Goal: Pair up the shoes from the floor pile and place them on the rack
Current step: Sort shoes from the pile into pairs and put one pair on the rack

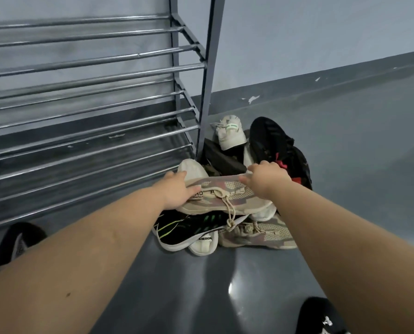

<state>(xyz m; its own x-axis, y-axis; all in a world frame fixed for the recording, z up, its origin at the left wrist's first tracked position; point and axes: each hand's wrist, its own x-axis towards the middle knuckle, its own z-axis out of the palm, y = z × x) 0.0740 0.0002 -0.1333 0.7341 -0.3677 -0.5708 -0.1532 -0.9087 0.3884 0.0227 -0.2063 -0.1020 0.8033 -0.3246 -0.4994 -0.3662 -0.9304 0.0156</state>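
A pile of shoes lies on the grey floor at the foot of the metal shoe rack (90,97). On top is a beige camouflage sneaker (227,197) with a drawstring lace. My left hand (175,192) grips its heel end and my right hand (267,180) pinches its toe end. A matching camouflage sneaker (259,235) lies below at the right. A black sneaker with green stripes (186,229) lies under the held shoe. A white sneaker (230,135) and a black shoe with red trim (275,145) sit at the back of the pile.
The rack's bars hold no shoes in this view; its dark upright post (207,75) stands right behind the pile. A pale wall runs behind. My black shoes show at the lower left (18,244) and lower right (321,317) on the glossy floor.
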